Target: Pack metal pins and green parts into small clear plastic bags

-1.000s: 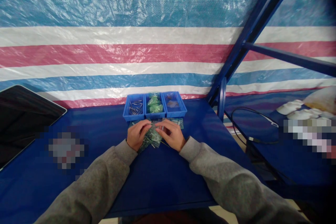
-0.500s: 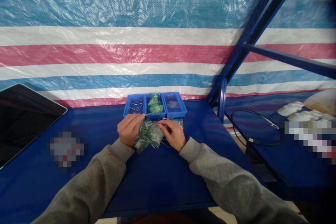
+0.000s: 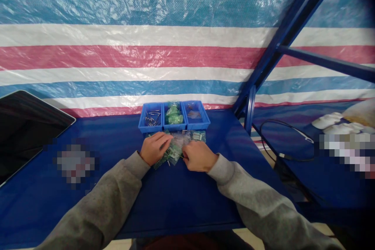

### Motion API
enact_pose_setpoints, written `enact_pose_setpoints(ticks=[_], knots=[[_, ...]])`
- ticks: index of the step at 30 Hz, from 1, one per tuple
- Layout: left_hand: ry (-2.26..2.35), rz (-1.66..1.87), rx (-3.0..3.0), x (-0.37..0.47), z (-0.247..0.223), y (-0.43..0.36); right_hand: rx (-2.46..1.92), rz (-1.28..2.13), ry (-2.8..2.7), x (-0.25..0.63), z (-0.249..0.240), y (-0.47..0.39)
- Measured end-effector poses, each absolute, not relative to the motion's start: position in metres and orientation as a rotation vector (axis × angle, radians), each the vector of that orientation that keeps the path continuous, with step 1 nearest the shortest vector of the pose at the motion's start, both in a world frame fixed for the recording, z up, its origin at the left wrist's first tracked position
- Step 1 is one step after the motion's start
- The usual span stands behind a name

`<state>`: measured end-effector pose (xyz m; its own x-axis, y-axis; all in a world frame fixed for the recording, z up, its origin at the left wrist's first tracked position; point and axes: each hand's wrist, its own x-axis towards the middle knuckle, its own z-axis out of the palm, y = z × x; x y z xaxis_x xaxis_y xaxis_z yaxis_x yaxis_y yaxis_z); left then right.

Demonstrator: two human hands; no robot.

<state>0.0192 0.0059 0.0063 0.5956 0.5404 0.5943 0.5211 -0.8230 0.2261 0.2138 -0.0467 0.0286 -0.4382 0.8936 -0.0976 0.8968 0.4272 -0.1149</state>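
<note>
A heap of small clear bags with green parts (image 3: pixel 175 149) lies on the blue table (image 3: pixel 175 199) just in front of three blue bins. My left hand (image 3: pixel 154 148) rests on the heap's left side, its fingers curled over the bags. My right hand (image 3: pixel 199 156) is on the right side, fingers closed around a bag at the heap's edge. The left bin (image 3: pixel 150 119) holds metal pins, the middle bin (image 3: pixel 174 117) holds green bagged parts, and the right bin (image 3: pixel 195 115) holds a few small pieces.
A dark tablet (image 3: pixel 26 125) leans at the far left. A black cable (image 3: pixel 278 140) loops over the gap to a second blue table at the right. A blue metal frame post (image 3: pixel 249 113) stands behind the bins' right. A striped tarp hangs behind.
My left hand went out to the left, then came back onto the heap. My right hand's fingers have curled shut on a bag at the heap's right side.
</note>
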Motion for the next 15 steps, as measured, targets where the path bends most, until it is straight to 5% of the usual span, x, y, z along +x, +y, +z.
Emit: enact_pose_setpoints(ticks=[15], knots=[[0.962, 1.093, 2.627, 0.020, 0.001, 0.007, 1.972, -0.198, 2.784, 0.227, 0.022, -0.034]])
